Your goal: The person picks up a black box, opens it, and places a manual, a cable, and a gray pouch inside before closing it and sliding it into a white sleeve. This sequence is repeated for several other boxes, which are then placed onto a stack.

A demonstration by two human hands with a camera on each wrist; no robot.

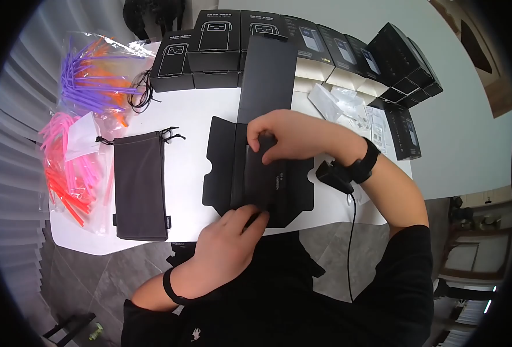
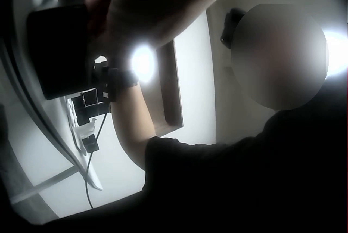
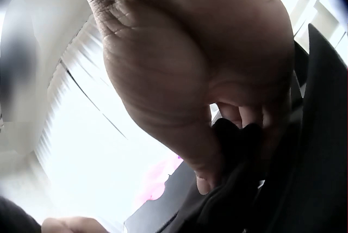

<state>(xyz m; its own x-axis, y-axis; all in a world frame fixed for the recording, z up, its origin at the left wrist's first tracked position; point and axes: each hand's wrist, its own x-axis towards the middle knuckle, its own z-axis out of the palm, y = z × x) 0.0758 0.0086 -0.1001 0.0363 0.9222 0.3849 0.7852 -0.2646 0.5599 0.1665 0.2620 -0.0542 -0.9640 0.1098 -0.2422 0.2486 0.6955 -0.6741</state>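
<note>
An unfolded black cardboard box [image 1: 218,168] lies on the white table, its side flaps spread and its long lid [image 1: 267,78] standing out at the far end. Dark, soft cloth, apparently a black pouch [image 3: 209,211], lies over the middle of the box. My right hand [image 1: 293,136] pinches its far part between thumb and bent fingers, as the right wrist view shows. At the near end my left hand [image 1: 224,246] has its fingers curled at the pouch's edge, the tips lost in the dark material. A flat grey drawstring pouch [image 1: 140,185] lies to the left.
Black printed boxes [image 1: 215,40] line the back of the table. Plastic bags of purple and orange strips [image 1: 94,81] and pink and red strips [image 1: 74,168] lie at the left. Back right hold white packets [image 1: 342,107]. A black cable [image 1: 354,248] hangs from my right wrist camera.
</note>
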